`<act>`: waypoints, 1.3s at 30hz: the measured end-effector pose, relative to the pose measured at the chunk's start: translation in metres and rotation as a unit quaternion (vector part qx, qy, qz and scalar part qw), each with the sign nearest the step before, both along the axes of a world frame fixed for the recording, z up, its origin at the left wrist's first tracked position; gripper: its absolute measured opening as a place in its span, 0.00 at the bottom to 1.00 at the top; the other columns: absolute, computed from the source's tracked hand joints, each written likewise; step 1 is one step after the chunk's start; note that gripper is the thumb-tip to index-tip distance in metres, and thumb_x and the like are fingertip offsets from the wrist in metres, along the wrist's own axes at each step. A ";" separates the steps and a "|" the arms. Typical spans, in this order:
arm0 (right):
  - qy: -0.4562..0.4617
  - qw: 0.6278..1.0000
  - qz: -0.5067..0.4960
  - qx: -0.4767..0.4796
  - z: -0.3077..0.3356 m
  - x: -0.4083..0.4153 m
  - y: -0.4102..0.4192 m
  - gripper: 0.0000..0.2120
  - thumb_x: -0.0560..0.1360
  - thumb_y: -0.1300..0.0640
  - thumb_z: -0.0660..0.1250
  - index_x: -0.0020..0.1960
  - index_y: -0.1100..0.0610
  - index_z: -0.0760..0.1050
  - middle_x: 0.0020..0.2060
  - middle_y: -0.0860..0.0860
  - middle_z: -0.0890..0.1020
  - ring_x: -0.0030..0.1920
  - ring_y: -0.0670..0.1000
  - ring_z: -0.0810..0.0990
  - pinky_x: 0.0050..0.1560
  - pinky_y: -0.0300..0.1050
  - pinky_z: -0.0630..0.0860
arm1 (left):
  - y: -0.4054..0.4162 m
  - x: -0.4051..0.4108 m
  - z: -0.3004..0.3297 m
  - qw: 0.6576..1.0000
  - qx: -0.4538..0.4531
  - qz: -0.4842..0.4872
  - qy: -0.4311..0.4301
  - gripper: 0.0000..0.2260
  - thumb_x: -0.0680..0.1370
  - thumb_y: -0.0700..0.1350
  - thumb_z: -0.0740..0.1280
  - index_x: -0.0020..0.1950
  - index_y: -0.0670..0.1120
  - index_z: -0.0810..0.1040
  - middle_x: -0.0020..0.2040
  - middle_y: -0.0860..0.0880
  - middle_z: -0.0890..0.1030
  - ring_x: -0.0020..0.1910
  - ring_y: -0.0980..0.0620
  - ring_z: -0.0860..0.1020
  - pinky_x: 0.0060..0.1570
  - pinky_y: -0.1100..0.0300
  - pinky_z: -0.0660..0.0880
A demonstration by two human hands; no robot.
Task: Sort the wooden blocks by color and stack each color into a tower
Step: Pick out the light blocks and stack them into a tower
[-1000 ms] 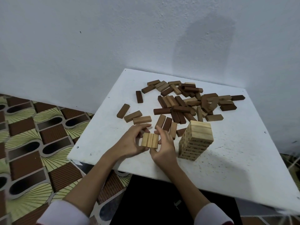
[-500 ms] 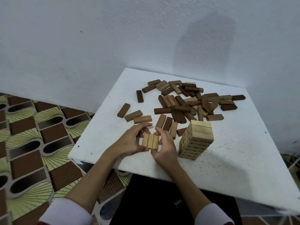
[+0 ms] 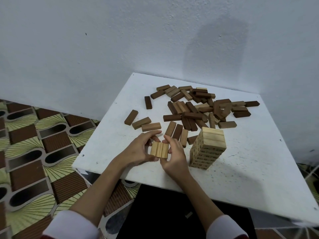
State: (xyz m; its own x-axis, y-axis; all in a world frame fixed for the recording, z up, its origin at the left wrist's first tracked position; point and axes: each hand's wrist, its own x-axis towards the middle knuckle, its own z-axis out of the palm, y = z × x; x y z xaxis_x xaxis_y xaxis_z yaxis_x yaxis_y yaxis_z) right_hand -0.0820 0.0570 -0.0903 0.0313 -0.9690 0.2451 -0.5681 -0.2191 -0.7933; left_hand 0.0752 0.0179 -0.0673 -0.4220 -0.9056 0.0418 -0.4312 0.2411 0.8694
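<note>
Three pale blocks (image 3: 159,150) are sitting side by side at the table's (image 3: 259,163) near edge, and you are squeezing them square: your left hand (image 3: 138,150) is gripping one flank, your right hand (image 3: 174,156) the other. Next, I judge, you are lifting this layer onto the pale tower (image 3: 208,149) just beside it (set crosswise, gently). Darker blocks (image 3: 198,107) are lying scattered beyond.

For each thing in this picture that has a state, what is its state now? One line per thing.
Left hand: grips the left side of the row of three light blocks.
Right hand: grips the row's right side.
Row of three light blocks: side by side, pressed together between both hands.
Light tower: standing upright on the white table.
Pile of brown blocks: loose, unsorted, lying flat.
</note>
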 end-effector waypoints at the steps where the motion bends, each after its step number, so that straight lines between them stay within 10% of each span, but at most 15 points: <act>1: -0.001 1.000 0.000 -0.001 0.000 0.000 0.000 0.30 0.65 0.62 0.62 0.67 0.60 0.67 0.55 0.51 0.74 0.58 0.52 0.71 0.55 0.56 0.74 | 0.000 0.000 0.000 1.000 0.002 0.001 0.001 0.35 0.64 0.38 0.78 0.65 0.58 0.68 0.53 0.54 0.76 0.47 0.66 0.71 0.48 0.73 0.68; 22: 0.002 0.997 0.023 0.077 0.019 0.004 0.007 0.30 0.68 0.70 0.64 0.69 0.57 0.64 0.63 0.49 0.68 0.66 0.51 0.63 0.67 0.51 0.64 | 0.003 0.000 0.005 0.999 0.022 0.025 0.013 0.37 0.63 0.36 0.79 0.68 0.52 0.69 0.53 0.53 0.77 0.44 0.63 0.71 0.48 0.68 0.72; 29: 0.054 0.998 0.032 -0.003 0.075 0.018 0.000 0.32 0.69 0.71 0.61 0.69 0.52 0.61 0.62 0.47 0.66 0.59 0.46 0.59 0.58 0.31 0.56 | 0.005 0.008 0.061 0.995 -0.067 0.068 0.002 0.39 0.63 0.38 0.79 0.64 0.64 0.64 0.53 0.63 0.74 0.55 0.70 0.69 0.51 0.80 0.65; 33: 0.082 0.994 0.054 -0.054 0.122 0.013 -0.001 0.32 0.70 0.71 0.62 0.71 0.53 0.60 0.64 0.47 0.64 0.61 0.45 0.58 0.60 0.38 0.60 | 0.007 0.010 0.100 0.990 -0.114 0.072 0.033 0.39 0.64 0.35 0.78 0.68 0.59 0.66 0.55 0.57 0.78 0.57 0.63 0.71 0.54 0.77 0.65; 39: 0.012 0.991 0.077 -0.111 0.161 -0.028 0.007 0.35 0.68 0.67 0.68 0.69 0.45 0.60 0.55 0.24 0.62 0.59 0.46 0.67 0.57 0.41 0.71 | 0.013 -0.017 0.137 0.988 -0.138 0.046 0.054 0.40 0.65 0.37 0.77 0.70 0.60 0.65 0.55 0.61 0.77 0.61 0.60 0.72 0.55 0.76 0.66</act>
State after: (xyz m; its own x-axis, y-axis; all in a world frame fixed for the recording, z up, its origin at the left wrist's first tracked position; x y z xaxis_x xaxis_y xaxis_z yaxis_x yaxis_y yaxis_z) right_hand -0.1102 0.0640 0.0704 0.1835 -0.8740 0.4499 -0.5329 -0.4730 -0.7016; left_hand 0.0580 0.0309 0.0694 -0.3189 -0.8875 0.3326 -0.3709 0.4398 0.8179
